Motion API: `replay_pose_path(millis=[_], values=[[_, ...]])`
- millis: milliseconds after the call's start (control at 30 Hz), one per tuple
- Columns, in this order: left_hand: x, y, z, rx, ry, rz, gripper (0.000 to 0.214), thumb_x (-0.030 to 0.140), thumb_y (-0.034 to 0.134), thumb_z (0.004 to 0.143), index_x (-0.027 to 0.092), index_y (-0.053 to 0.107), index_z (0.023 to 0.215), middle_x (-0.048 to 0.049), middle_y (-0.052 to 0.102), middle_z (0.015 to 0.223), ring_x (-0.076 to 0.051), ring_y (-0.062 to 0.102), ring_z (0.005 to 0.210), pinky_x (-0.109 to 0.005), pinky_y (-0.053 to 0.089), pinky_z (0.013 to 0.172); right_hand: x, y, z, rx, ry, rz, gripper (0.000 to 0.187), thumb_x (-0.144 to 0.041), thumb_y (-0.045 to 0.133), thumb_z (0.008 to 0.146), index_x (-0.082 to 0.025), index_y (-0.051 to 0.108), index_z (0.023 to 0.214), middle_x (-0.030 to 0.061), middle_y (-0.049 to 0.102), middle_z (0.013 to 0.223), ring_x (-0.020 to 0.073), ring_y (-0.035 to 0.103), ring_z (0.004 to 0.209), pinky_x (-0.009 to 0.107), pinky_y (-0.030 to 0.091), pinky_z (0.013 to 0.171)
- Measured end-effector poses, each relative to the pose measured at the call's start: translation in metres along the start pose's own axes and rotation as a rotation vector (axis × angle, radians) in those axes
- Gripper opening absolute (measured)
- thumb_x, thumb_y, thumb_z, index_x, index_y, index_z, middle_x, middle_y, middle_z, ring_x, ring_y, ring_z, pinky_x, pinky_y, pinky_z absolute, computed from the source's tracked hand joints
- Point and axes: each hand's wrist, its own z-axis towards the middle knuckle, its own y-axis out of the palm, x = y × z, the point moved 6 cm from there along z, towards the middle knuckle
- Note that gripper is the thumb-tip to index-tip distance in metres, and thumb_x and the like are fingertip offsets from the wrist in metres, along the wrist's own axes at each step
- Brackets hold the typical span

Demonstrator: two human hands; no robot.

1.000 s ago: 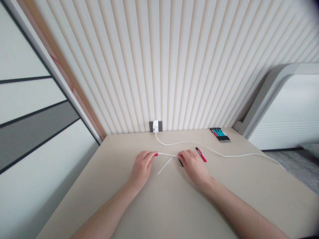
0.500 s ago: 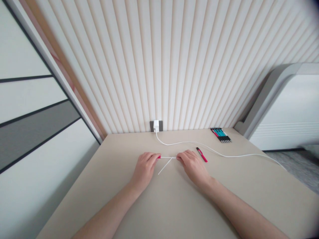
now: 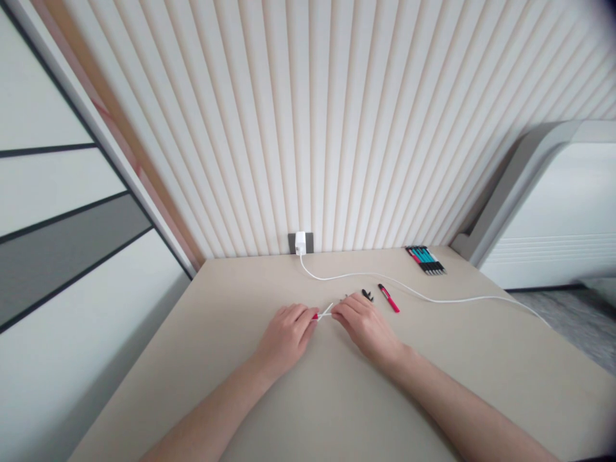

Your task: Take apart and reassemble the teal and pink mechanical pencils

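Note:
My left hand (image 3: 287, 333) pinches a small red piece (image 3: 315, 316) at its fingertips. My right hand (image 3: 366, 327) comes in from the other side, its fingertips at thin white sticks (image 3: 325, 313) that cross just beyond the red piece. The sticks look like pen refills, but they are too small to tell for certain. Several small black pen parts (image 3: 367, 295) lie just beyond my right hand. Farther right rests a red-and-black pen (image 3: 389, 298).
A white cable (image 3: 366, 276) runs across the beige table (image 3: 231, 359) from a white charger (image 3: 300, 242) in a wall socket. A row of several teal-and-red pens (image 3: 426, 260) lies at the back right, near the slatted wall.
My hands have moved closer together. The white stick that lay on the table is no longer there, and white sticks now cross between my fingertips. Black parts now lie beyond my right hand.

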Motion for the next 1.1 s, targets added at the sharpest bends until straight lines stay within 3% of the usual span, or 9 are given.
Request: replay_pose_path(millis=[133,367,533,667,767,933,1100], values=[[0.0,0.005,-0.001,-0.069,-0.011,0.025,0.021,0.029,0.044,0.1,0.023,0.058,0.115,-0.0021,0.066,0.092,-0.019,0.064,0.084,-0.03,0.049,0.074,-0.003,0.002,0.0,-0.008,-0.019,0.022,0.019,-0.022,0.048,0.099,-0.018,0.064,0.089,0.0061,0.064,0.082,0.0202,0.054,0.081,0.033,0.046,0.076],[0.004,0.005,-0.002,-0.134,0.049,0.091,0.019,0.029,0.041,0.101,0.023,0.059,0.103,-0.0002,0.064,0.084,-0.017,0.065,0.08,-0.026,0.047,0.069,-0.002,0.004,-0.002,-0.037,-0.028,0.081,0.023,-0.023,0.044,0.1,-0.018,0.063,0.09,0.0063,0.064,0.081,0.0194,0.054,0.079,0.033,0.045,0.077],[0.003,0.004,-0.001,-0.155,-0.002,0.099,0.019,0.027,0.04,0.101,0.024,0.059,0.1,-0.0004,0.065,0.086,-0.016,0.065,0.08,-0.025,0.045,0.066,-0.002,0.004,-0.001,-0.07,-0.021,0.116,0.024,-0.024,0.044,0.1,-0.018,0.065,0.093,0.006,0.066,0.083,0.0188,0.057,0.08,0.034,0.046,0.078],[-0.003,0.003,0.0,-0.149,-0.091,0.096,0.023,0.028,0.035,0.102,0.024,0.058,0.099,-0.0008,0.065,0.087,-0.016,0.065,0.077,-0.025,0.043,0.063,0.016,-0.008,0.0,0.059,0.147,0.082,0.026,-0.025,0.041,0.101,-0.019,0.065,0.107,0.0092,0.066,0.103,0.0204,0.059,0.094,0.035,0.047,0.086],[-0.007,0.002,-0.001,-0.125,-0.152,0.041,0.025,0.03,0.032,0.103,0.023,0.056,0.098,-0.0006,0.065,0.088,-0.016,0.065,0.079,-0.026,0.043,0.065,0.04,-0.016,-0.004,0.107,0.306,-0.065,0.027,-0.023,0.042,0.1,-0.019,0.066,0.111,0.0102,0.064,0.11,0.0228,0.058,0.101,0.037,0.046,0.09],[-0.008,0.003,-0.001,-0.11,-0.184,-0.024,0.025,0.03,0.031,0.103,0.023,0.054,0.097,-0.0001,0.065,0.09,-0.016,0.064,0.079,-0.026,0.042,0.067,0.067,-0.002,-0.011,-0.092,0.366,-0.3,0.027,-0.017,0.047,0.096,-0.023,0.071,0.107,0.0097,0.063,0.116,0.0263,0.055,0.108,0.04,0.042,0.092],[-0.009,0.004,-0.002,-0.125,-0.19,-0.01,0.02,0.034,0.037,0.101,0.023,0.054,0.097,0.0009,0.065,0.089,-0.015,0.063,0.075,-0.026,0.041,0.063,0.068,0.012,-0.013,-0.196,0.339,-0.328,0.031,-0.018,0.051,0.094,-0.032,0.07,0.114,0.0073,0.06,0.124,0.0253,0.052,0.112,0.039,0.039,0.093]])
